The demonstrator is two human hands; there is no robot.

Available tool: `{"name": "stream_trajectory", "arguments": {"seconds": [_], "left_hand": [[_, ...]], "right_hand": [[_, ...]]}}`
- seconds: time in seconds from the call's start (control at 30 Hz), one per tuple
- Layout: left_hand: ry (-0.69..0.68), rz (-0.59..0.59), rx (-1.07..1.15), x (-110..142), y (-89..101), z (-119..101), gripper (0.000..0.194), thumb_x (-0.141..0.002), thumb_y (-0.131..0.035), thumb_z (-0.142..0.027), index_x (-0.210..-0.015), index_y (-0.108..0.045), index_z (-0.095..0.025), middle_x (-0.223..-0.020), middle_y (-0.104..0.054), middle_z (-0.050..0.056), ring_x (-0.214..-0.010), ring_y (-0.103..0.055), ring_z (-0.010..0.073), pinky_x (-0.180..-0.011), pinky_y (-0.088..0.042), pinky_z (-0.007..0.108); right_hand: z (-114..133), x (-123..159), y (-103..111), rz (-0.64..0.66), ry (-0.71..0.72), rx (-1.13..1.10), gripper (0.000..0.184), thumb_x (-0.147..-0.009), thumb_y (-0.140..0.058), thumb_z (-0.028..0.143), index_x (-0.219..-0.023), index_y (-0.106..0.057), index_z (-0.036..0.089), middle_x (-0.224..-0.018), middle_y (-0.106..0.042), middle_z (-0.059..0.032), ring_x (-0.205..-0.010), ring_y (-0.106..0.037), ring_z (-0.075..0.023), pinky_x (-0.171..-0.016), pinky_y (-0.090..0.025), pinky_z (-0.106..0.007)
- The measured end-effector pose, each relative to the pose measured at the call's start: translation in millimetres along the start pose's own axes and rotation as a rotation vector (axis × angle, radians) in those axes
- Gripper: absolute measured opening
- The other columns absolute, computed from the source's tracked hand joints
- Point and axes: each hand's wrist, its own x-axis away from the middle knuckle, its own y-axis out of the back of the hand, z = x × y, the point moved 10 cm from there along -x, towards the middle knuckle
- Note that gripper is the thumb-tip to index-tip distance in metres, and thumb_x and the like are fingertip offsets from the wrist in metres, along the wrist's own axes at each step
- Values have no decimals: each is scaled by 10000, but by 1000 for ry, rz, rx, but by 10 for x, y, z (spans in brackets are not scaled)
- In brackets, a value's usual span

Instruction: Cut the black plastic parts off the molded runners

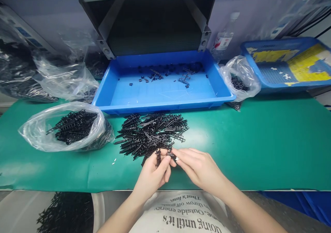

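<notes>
My left hand [152, 172] is closed around a narrow black plastic part [158, 156], held just above the table in front of my body. Against its fingertips, my right hand [198, 165] is pinched shut, and a small white piece [177, 159] shows between the thumb and fingers. A short black end [170, 153] lies between the two hands; whether it belongs to the same part I cannot tell. Right beyond my fingers spreads a loose pile of black ladder-like plastic parts [152, 133].
Behind the pile stands a blue tray [160, 107] with scattered black bits. Clear bags of black parts [33, 122] sit left and right. A blue basket [274, 83], a bottle [223, 41] and a dark overhead panel [155, 22] stand farther back. A bin [99, 209] is below left.
</notes>
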Motion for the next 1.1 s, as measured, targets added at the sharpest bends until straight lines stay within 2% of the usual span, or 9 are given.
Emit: {"name": "stream_trajectory", "arguments": {"seconds": [0.37,0.53,0.7,0.87,0.97,1.1], "left_hand": [[-20,-24,-88,-16,20,-5,317,-820,-479,-449,-780,-507,-136,-403,-378,-60,-338,-252,46,-333,-197,142],[-78,-92,-161,-5,70,-44,279,-831,-469,-390,-692,-462,-148,-429,-364,-61,-360,-303,50,-356,-220,147],[-83,-136,-137,-1,110,-47,295,-820,-485,-387,-649,-426,-153,-461,-361,-63,-350,-285,37,-347,-204,146],[-63,-103,-75,-29,105,25,333,-837,-468,-431,-658,-446,-150,-378,-296,-81,-327,-240,40,-338,-174,145],[-73,-110,-4,-44,149,56,336,-826,-482,-474,-758,-482,-145,-460,-383,-62,-341,-252,35,-339,-173,145],[-91,-189,26,-14,262,23,406,-772,-531,-539,-812,-500,-136,-559,-442,-43,-347,-241,19,-351,-162,154]], "right_hand": [[-46,34,-10,-17,-38,-26,319,-922,-338,199,-1172,-534,166,-993,-641,-34,-822,-614,-186,-677,-515,-325],[-60,33,-49,-23,-70,-32,327,-919,-329,204,-1159,-549,173,-975,-646,-37,-787,-608,-187,-627,-504,-310],[-45,27,-87,-81,-73,-40,322,-917,-334,199,-1155,-548,166,-992,-639,-46,-806,-605,-189,-651,-508,-317],[-49,25,-118,-101,-71,-11,317,-923,-323,201,-1146,-544,163,-985,-640,-55,-812,-604,-185,-668,-499,-299],[-165,-24,-83,-83,-104,2,315,-917,-339,230,-1164,-526,176,-964,-636,-54,-754,-612,-178,-611,-490,-282],[-534,-204,53,-68,-251,197,280,-872,-458,249,-1133,-538,187,-950,-621,-58,-738,-608,-201,-597,-475,-290]]}}
